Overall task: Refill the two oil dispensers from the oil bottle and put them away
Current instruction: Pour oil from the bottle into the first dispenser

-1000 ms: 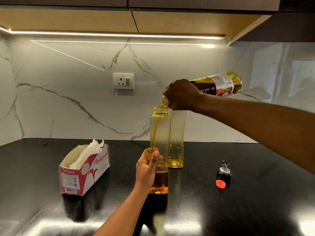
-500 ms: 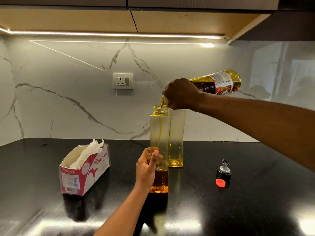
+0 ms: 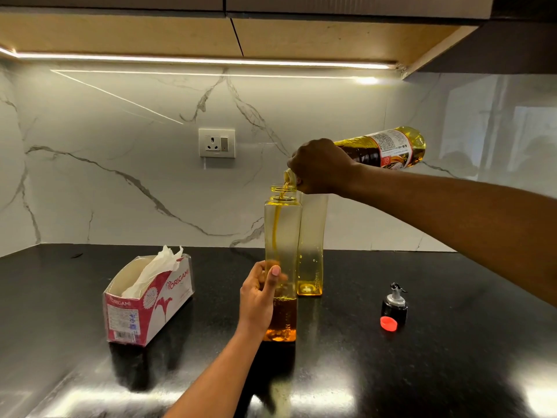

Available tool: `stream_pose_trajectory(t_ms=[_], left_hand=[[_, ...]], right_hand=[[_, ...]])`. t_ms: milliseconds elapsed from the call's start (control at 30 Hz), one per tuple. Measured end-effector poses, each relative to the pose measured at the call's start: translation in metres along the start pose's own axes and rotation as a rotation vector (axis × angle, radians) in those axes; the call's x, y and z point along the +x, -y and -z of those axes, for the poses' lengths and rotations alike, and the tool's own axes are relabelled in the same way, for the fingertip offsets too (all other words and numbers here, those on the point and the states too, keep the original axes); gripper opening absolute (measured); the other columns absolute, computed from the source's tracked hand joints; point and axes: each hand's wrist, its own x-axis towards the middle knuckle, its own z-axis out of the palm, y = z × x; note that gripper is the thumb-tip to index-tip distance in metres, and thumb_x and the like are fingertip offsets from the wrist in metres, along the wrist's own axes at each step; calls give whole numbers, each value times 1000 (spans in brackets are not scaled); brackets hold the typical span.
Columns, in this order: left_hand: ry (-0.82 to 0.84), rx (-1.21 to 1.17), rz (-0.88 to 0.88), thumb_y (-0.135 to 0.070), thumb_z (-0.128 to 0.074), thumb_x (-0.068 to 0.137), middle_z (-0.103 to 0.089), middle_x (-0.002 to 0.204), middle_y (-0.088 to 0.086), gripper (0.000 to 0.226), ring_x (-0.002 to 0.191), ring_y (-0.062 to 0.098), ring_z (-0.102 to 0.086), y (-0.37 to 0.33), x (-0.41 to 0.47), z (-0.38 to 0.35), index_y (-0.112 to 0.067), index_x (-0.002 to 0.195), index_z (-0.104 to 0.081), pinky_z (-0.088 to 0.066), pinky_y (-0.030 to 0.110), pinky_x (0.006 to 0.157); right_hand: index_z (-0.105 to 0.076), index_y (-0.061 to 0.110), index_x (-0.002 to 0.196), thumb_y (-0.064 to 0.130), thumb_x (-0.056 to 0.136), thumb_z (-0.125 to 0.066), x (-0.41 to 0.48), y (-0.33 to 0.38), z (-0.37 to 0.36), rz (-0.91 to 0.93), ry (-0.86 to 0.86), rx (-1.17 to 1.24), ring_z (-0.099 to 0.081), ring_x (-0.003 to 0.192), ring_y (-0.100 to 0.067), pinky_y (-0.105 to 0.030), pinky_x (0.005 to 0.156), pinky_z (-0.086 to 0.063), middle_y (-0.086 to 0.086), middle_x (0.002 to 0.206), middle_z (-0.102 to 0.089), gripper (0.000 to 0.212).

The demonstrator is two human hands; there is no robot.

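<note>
Two tall square yellow-tinted dispensers stand on the black counter. The near dispenser (image 3: 282, 236) has its mouth uncovered and holds amber oil in its lowest part. My left hand (image 3: 259, 292) grips it low on its left side. My right hand (image 3: 321, 165) holds the oil bottle (image 3: 388, 147) by the neck, tipped almost level, and a thin stream of oil runs from it into the near dispenser. The far dispenser (image 3: 311, 248) stands just behind to the right, with only a film of oil at its bottom; its top is hidden behind my right hand.
A black pourer cap with a metal spout (image 3: 394, 306) and a small red bottle cap (image 3: 388, 323) lie on the counter (image 3: 452, 342) to the right. An open red-and-white tissue box (image 3: 147, 300) sits to the left. A wall socket (image 3: 216, 143) is on the marble backsplash.
The oil level in the near dispenser has risen slightly. Both hands and the bottle have stayed almost where they were.
</note>
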Motion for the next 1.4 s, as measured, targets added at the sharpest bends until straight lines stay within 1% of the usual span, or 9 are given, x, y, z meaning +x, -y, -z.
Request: stream_pose_trajectory(t_ms=[167, 433, 600, 833, 967, 1067, 1100, 1233, 1400], left_hand=[[4, -1, 19, -88, -53, 60, -72, 83, 1, 80, 81, 20, -71, 0, 0, 0, -19, 101, -61, -56, 47, 84], [3, 1, 23, -86, -54, 62, -72, 83, 5, 74, 82, 25, -70, 1, 1, 1, -22, 99, -62, -53, 55, 87], [1, 18, 10, -87, -52, 62, -71, 82, 4, 77, 81, 21, -70, 2, 1, 1, -21, 99, -62, -54, 46, 87], [8, 9, -3, -86, -53, 63, -71, 84, 3, 76, 84, 21, -70, 3, 1, 0, -20, 100, -62, -54, 45, 87], [1, 23, -24, -87, -52, 62, -72, 81, 2, 78, 81, 17, -70, 0, 0, -1, -19, 98, -62, -53, 27, 79], [-5, 27, -25, -89, -51, 60, -71, 82, 1, 79, 80, 16, -70, -1, 0, 0, -20, 97, -62, -53, 22, 77], [-5, 26, -23, -89, -51, 60, -71, 82, 2, 79, 81, 17, -69, -1, 0, 0, -20, 97, -62, -53, 23, 77], [9, 13, -6, -86, -52, 64, -70, 83, 9, 69, 83, 32, -67, 0, 0, 1, -26, 95, -62, -54, 49, 85], [9, -5, 1, -86, -53, 63, -69, 83, 11, 71, 83, 34, -66, -2, -1, 1, -24, 96, -63, -53, 52, 84]], right_hand=[[-68, 10, 88, 29, 88, -49, -1, 0, 1, 2, -3, 9, -65, 82, -27, -28, 62, -37, -7, 87, -68, 27], [-67, 11, 87, 29, 88, -48, 0, 0, 1, 3, 1, -9, -65, 82, -26, -27, 60, -36, -6, 86, -68, 27], [-68, 10, 88, 29, 88, -49, 0, 0, 2, 9, 0, 3, -66, 80, -26, -27, 62, -38, -7, 85, -68, 27], [-68, 9, 87, 29, 88, -49, 0, 0, 2, 5, 3, 2, -65, 81, -26, -27, 61, -37, -7, 85, -68, 27], [-67, 10, 86, 28, 87, -50, 0, 0, 2, 11, -6, -14, -65, 79, -26, -27, 59, -35, -7, 84, -68, 25], [-67, 11, 85, 30, 88, -50, 1, 0, 1, 19, -5, -27, -65, 78, -25, -26, 59, -34, -6, 83, -67, 26], [-67, 11, 85, 30, 87, -50, 1, -1, 0, 17, -4, -22, -65, 78, -25, -26, 59, -34, -6, 83, -67, 25], [-66, 11, 84, 31, 88, -50, 1, -1, -1, 13, -12, 2, -66, 79, -26, -26, 59, -35, -6, 83, -68, 26], [-67, 10, 85, 30, 88, -49, 2, -1, -1, 19, -19, 1, -66, 79, -25, -26, 60, -35, -6, 83, -68, 27]])
